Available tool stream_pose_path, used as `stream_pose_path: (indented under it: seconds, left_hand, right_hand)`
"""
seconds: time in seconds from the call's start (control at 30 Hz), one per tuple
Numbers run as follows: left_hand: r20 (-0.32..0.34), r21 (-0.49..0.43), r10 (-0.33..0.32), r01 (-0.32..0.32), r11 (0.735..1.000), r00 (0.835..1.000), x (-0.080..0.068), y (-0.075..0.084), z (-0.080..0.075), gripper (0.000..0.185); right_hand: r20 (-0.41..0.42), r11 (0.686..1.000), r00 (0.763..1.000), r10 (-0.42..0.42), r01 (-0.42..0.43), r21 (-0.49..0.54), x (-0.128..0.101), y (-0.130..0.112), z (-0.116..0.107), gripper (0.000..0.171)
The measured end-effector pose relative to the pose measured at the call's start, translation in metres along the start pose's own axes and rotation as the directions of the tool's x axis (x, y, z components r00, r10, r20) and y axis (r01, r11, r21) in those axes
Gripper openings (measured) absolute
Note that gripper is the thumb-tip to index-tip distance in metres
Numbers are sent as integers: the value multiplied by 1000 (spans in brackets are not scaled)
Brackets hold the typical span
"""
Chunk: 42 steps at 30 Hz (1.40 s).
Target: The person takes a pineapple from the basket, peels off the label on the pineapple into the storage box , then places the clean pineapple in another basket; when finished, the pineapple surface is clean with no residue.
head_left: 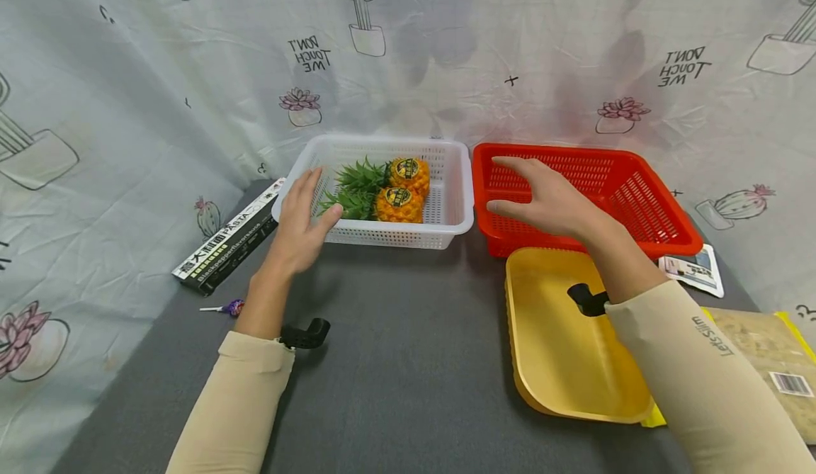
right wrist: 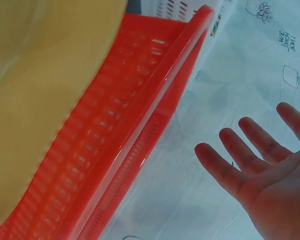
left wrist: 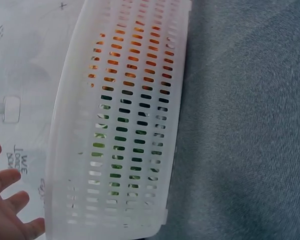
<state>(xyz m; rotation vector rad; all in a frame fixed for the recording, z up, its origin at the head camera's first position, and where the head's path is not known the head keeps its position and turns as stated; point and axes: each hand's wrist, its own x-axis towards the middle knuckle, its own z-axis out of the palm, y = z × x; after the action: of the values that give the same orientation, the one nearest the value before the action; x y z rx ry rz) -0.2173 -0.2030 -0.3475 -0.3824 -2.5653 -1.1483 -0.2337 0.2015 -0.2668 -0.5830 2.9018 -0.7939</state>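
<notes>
My left hand [head_left: 299, 226] is open over the left end of the white basket [head_left: 395, 237], holding nothing. Two toy-sized pineapples [head_left: 400, 205] with round black labels lie on their sides in that basket, green leaves pointing left. In the left wrist view their orange and green show through the slots of the basket wall [left wrist: 125, 115]. My right hand [head_left: 548, 194], fingers spread and grasping nothing, hovers above the red basket [head_left: 656, 212]. The right wrist view shows its open palm [right wrist: 275, 185] above the red rim.
A yellow tray [head_left: 567, 360] stands in front of the red basket, under my right forearm. At left lie a black pasta box [head_left: 232, 237] and a wrapped lollipop [head_left: 234, 308]. A white pouch [head_left: 698, 272] and a yellow-edged bag [head_left: 778, 360] lie at right.
</notes>
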Motion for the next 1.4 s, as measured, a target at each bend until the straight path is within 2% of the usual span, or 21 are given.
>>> stream_pose_path:
  seconds: [0.27,0.53,0.77,0.87,0.93,1.0,1.1,1.23,1.33,1.4]
  left_hand:
    - [-123,-74,-38,29,997,992,-5,-8,-5,80]
    - [-240,-131,-90,60,990,967,-10,-20,-15,75]
    - [-241,-185,-212,169,968,947,-17,-35,-14,75]
    - [-251,-231,-262,205,951,932,-19,-41,-11,75]
    - [-253,-281,-309,236,930,917,-19,-45,-9,75]
    - [-245,-355,-363,265,896,899,-20,-49,-6,75]
    - [-212,-474,-455,317,822,865,-20,-53,-1,76]
    - [-175,-596,-539,347,724,824,-20,-58,5,75]
    - [-172,-656,-554,325,682,815,-19,-59,9,70]
    - [-177,-690,-552,297,660,815,-18,-59,12,65]
  right_hand:
    - [27,999,999,18,-19,45,19,-9,7,87]
    - [60,993,998,33,-40,112,36,-20,14,81]
    - [85,989,996,26,-38,145,55,-28,25,77]
    - [104,986,995,8,-25,163,61,-32,31,77]
    - [113,984,994,-4,-16,175,65,-34,34,76]
    - [121,982,993,-7,-16,188,69,-36,37,76]
    - [129,978,992,4,-31,206,74,-37,42,76]
    - [150,979,989,8,-38,199,82,-40,47,75]
    - [175,984,985,-7,-24,175,91,-44,49,75]
    - [196,985,981,-9,-24,168,95,-47,50,76]
